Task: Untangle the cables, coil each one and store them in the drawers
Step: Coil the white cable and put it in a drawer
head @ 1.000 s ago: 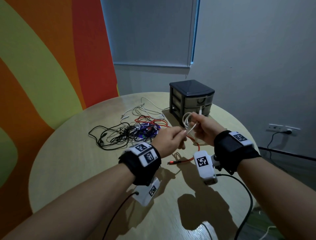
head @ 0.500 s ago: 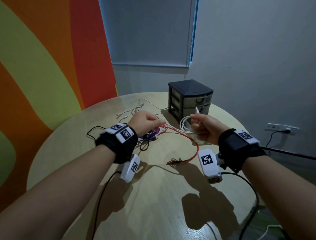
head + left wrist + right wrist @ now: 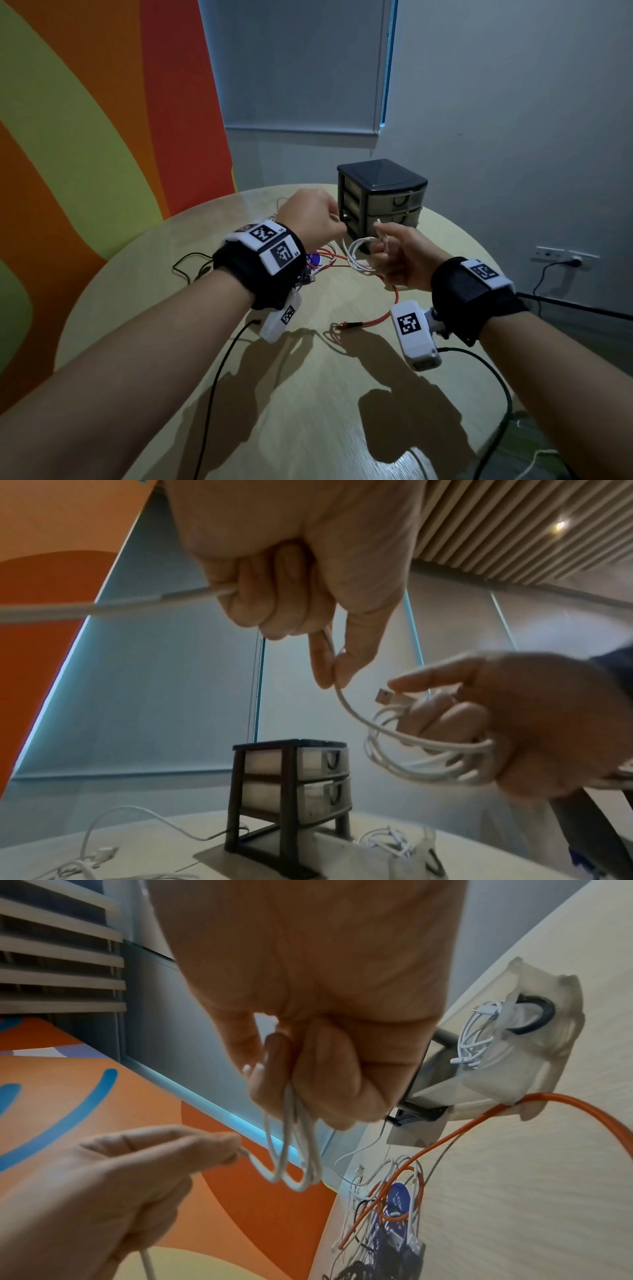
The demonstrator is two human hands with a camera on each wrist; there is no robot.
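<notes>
My right hand [image 3: 385, 248] grips a small coil of white cable [image 3: 358, 257] in its curled fingers, the USB plug [image 3: 388, 697] sticking out past the index finger. My left hand [image 3: 335, 228] is raised just left of it and pinches the free run of the same white cable [image 3: 337, 693] between thumb and forefinger; the rest passes through its fist. Both hands hover in front of the dark drawer unit [image 3: 380, 195]. On the table under my left wrist lies the tangle of cables [image 3: 317, 265], with an orange cable [image 3: 376, 320] trailing from it.
A pulled-out translucent drawer [image 3: 507, 1042] lies on the round wooden table [image 3: 308, 411] beside the unit, with a coiled white cable [image 3: 476, 1034] in it. The two drawers in the unit [image 3: 298, 761] are pushed in. Wrist-camera leads hang off the near table edge.
My left hand went left to the tangle, then rose and came back right to the coil, drawing white cable with it. My right hand lifted slightly, still holding the coil.
</notes>
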